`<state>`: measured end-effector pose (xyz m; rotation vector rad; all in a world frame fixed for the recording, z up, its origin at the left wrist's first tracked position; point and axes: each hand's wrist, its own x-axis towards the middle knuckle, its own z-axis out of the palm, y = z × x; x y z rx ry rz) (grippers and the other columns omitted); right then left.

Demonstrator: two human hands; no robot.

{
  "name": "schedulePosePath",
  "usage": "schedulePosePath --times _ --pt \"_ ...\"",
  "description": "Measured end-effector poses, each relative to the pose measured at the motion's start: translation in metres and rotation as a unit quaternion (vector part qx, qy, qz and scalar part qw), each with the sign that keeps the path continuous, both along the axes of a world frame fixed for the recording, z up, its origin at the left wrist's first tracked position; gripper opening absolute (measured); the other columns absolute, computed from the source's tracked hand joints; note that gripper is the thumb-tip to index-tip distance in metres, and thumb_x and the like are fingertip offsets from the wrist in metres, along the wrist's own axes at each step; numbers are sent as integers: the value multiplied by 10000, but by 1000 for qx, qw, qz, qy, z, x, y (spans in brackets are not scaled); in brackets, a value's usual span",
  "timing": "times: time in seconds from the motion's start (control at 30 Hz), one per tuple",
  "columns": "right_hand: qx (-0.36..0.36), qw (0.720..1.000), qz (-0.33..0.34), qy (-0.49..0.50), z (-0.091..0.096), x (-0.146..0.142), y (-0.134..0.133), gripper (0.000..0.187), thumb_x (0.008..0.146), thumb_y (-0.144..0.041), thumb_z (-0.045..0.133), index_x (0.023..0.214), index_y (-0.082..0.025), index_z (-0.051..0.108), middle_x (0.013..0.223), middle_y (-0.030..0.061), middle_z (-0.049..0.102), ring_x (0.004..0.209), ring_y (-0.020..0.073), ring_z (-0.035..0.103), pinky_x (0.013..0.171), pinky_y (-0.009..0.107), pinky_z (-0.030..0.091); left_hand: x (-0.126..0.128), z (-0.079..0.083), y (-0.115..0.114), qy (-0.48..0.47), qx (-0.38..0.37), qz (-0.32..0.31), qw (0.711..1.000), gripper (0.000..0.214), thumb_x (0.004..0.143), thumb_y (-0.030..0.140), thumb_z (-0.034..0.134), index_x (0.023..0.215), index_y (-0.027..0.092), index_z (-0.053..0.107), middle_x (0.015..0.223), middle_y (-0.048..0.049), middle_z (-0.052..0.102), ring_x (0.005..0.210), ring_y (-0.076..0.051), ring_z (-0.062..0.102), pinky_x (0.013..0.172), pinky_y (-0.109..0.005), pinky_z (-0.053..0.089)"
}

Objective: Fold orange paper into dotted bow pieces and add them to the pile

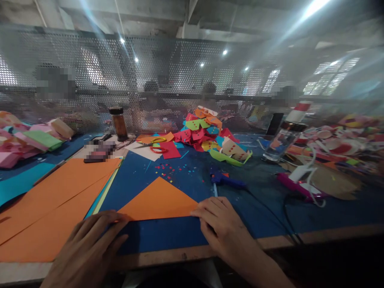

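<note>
A folded sheet of orange paper (160, 203) lies as a triangle on the blue table top, its long straight edge toward me and its point away. My left hand (93, 236) has its fingertips on the left corner, holding it down against the table, with the thumb lower and apart. At the right corner, my right hand (220, 224) pinches the paper between bent fingers and thumb; part of that corner is hidden under the fingers. Just beyond my right hand rests a blue glue gun (228, 180).
Large orange sheets (60, 192) are stacked at left. Scissors (157, 145) lie beyond paper scraps (171, 168). Behind are cut paper pieces (204, 132) and a brown jar (118, 124). A clear bottle (282, 142) and a magenta glue gun (297, 187) occupy the right.
</note>
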<state>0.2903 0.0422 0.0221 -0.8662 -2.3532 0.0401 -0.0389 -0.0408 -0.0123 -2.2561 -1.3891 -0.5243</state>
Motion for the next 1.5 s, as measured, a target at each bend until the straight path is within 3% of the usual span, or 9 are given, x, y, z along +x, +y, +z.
schedulePosePath --times 0.17,0.33,0.47,0.67,0.83,1.07,1.4,1.5 --pt "-8 997 14 -73 13 0 5 136 927 -103 590 926 -215 667 897 0 671 867 187 576 828 361 355 21 27 26 2 -64 -85 994 272 964 140 441 1077 236 669 1019 -30 731 909 -194 679 796 -318 559" --pt "11 989 29 -147 21 -2 12 52 941 -192 638 900 -213 662 899 1 674 855 179 579 819 349 355 28 39 39 23 -105 -118 987 150 913 318 576 1004 225 650 889 -43 698 782 -212 648 705 -331 535" --pt "28 982 36 -182 23 -7 17 66 944 -232 647 883 -209 655 880 3 667 835 175 569 794 340 345 31 42 40 42 -108 -131 984 135 955 290 511 1001 237 626 850 -22 681 756 -199 632 710 -327 502" --pt "48 967 64 -243 26 -13 19 103 982 -210 572 891 -196 617 882 27 652 851 198 550 780 355 317 32 42 41 63 -134 -139 979 142 913 336 584 977 210 600 867 -47 668 785 -240 635 728 -388 473" --pt "76 958 66 -269 27 -17 20 112 994 -191 530 911 -196 606 872 35 642 845 217 541 774 374 307 31 41 41 89 -131 -133 978 137 922 164 470 963 211 591 876 -52 662 782 -236 614 720 -383 446" --pt "89 956 87 -265 26 -29 21 72 990 -191 536 950 -189 595 892 33 640 842 219 541 777 378 317 30 37 48 110 -113 -137 978 220 912 73 438 829 220 578 780 -21 634 678 -215 582 639 -352 405" --pt "43 970 84 -223 17 -32 26 120 1007 -209 518 938 -189 613 907 33 640 865 211 538 769 355 315 39 45 43 90 -126 -96 983 195 936 179 461 823 228 612 787 -34 654 684 -221 596 640 -358 449" --pt "21 975 79 -207 18 -32 27 110 1002 -221 537 942 -183 620 935 38 650 872 203 539 773 344 313 38 45 43 60 -153 -97 982 100 891 259 549 863 240 643 857 -50 677 743 -249 617 668 -380 479"
